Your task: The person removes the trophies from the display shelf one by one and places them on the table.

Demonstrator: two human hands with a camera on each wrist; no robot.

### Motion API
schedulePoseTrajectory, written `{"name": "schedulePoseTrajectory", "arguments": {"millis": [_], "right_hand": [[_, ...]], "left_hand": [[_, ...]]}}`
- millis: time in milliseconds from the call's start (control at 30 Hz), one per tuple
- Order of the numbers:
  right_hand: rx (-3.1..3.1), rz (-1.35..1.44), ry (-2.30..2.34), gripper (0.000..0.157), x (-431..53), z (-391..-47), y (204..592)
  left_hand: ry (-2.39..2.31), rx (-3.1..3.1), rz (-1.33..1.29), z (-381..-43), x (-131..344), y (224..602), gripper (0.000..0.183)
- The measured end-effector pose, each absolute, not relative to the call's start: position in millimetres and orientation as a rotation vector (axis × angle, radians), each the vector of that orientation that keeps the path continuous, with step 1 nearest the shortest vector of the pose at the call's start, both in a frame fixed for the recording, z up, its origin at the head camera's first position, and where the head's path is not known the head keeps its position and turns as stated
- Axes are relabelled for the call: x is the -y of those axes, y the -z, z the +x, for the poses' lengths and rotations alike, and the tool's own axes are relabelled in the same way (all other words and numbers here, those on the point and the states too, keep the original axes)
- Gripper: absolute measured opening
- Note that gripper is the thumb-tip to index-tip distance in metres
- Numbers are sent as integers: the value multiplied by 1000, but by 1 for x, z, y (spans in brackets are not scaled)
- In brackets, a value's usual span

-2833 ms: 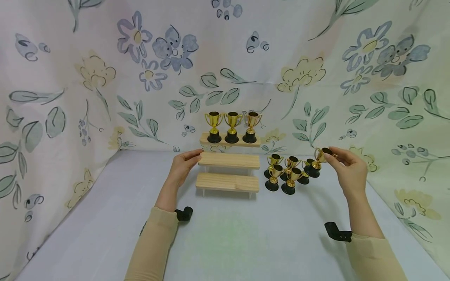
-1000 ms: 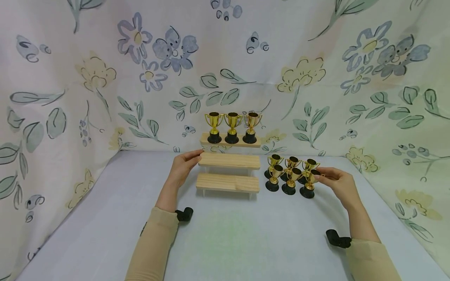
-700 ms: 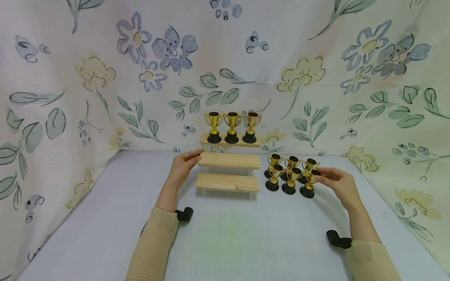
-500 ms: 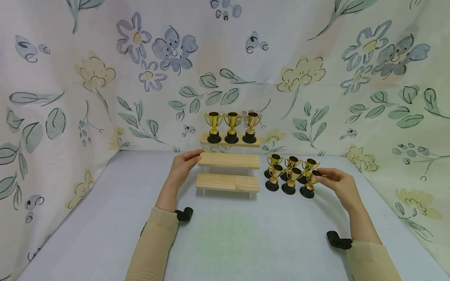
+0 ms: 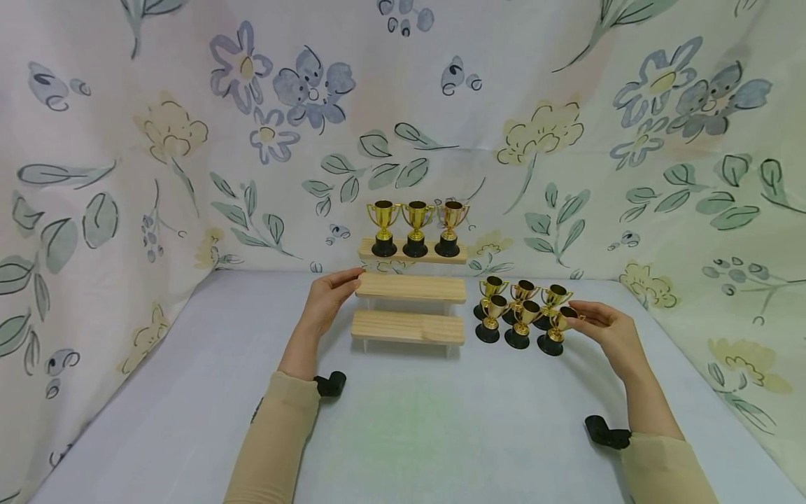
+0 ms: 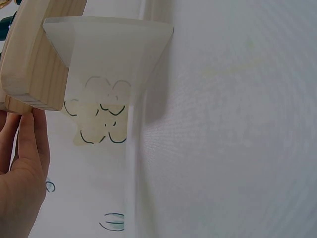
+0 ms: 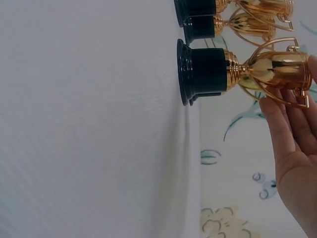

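Note:
My left hand [image 5: 326, 297] grips the left end of the middle plank [image 5: 412, 287] of a wooden three-tier display stand, thumb in front and fingers behind. In the left wrist view, the fingertips [image 6: 30, 121] meet the plank's end. My right hand [image 5: 607, 332] surrounds the right side of a gold trophy cup [image 5: 551, 334] at the front right of a group; its fingers are loosely straight, close by the handle. In the right wrist view, that trophy [image 7: 277, 69] stands upright on its black base, with the fingertips [image 7: 270, 106] beside the handle.
Three trophies [image 5: 415, 227] stand in a row on the stand's top plank [image 5: 412, 260]. The bottom plank [image 5: 406, 327] is bare. Several more trophies [image 5: 522, 322] stand in two rows right of the stand on a white cloth [image 5: 403, 434]. Behind hangs a floral curtain [image 5: 264, 189].
My right hand has lowered a trophy to the front right of the group, where it stands upright. Since then its fingers have eased slightly rightward. My left hand has stayed on the stand.

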State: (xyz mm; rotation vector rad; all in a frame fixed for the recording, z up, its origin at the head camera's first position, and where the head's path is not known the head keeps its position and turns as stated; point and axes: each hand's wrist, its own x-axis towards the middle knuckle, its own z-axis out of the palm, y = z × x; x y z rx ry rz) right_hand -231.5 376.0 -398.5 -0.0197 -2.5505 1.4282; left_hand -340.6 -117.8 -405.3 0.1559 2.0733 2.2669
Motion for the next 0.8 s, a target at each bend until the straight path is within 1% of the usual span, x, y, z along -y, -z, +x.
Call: {"name": "schedulePoseTrajectory", "arguments": {"millis": [100, 333, 600, 800], "right_hand": [[2550, -13, -1423, 45, -375, -231, 398], [2542, -23, -1414, 55, -372, -235, 395], [2414, -77, -1415, 50, -364, -244, 387], [2331, -168, -1335, 48, -351, -251, 372]], "left_hand": [[-2265, -2074, 153, -341, 118, 405, 41], [-2260, -2077, 155, -340, 118, 405, 41], [-2270, -2070, 166, -341, 119, 406, 41], [-2267, -2065, 178, -342, 119, 407, 41]]}}
